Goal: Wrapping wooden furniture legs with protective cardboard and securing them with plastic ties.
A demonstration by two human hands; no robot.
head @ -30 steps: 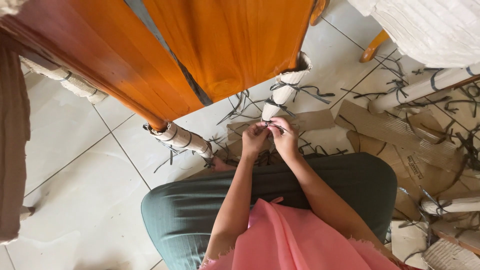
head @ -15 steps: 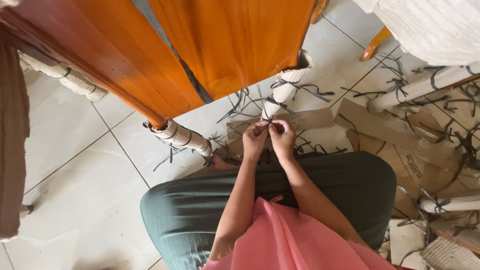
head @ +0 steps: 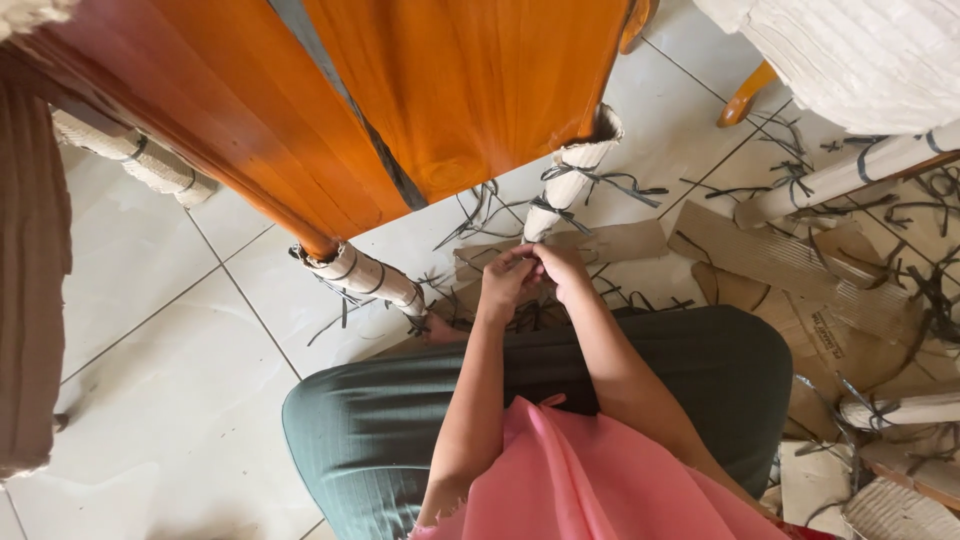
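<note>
Corrugated cardboard sleeves the chair leg (head: 568,190), off-white and ribbed, cinched by thin dark plastic strap (head: 556,212) in flat bands with loose curling tails. Both hands meet at the foot of that leg, just above the floor: left hand (head: 503,283) and right hand (head: 562,268) pinched fingertip to fingertip on something small between them, likely a strap end, though what exactly is gripped cannot be told. Judgement: work goes best close to the knot, pulling along the strap's flat face so it doesn't twist or bite into soft cardboard. Orange varnished wood (head: 450,90) overhead, glossy. Pale glazed tiles (head: 160,400); brown cardboard scraps (head: 780,260) and strap offcuts litter the floor at right.
</note>
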